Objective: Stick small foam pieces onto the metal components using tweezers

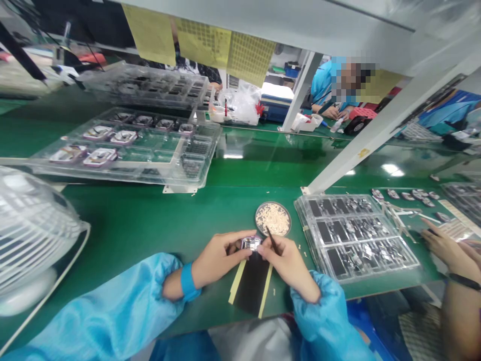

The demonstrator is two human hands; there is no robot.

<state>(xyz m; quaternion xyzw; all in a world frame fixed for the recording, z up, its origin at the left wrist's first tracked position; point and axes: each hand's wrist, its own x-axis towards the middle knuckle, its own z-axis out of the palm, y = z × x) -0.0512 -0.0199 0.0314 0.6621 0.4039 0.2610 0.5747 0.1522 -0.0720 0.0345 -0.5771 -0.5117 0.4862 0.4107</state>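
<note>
Glossy green tabletop (150,220), matt-black mat (251,286)

One part (251,243), one tool (271,238), one dish (256,223), one fan (32,225).

A glossy green worktop (143,215) spans the room from nine to three o'clock, catching bright ceiling-light reflections (393,169) near three. A pale overhead shelf (300,30) crosses twelve, with yellow sheets (203,42) hanging near eleven. A white slanted post (361,145) stands at two, a slimmer post (300,93) at one, and a white fan (33,235) between eight and nine.
</note>
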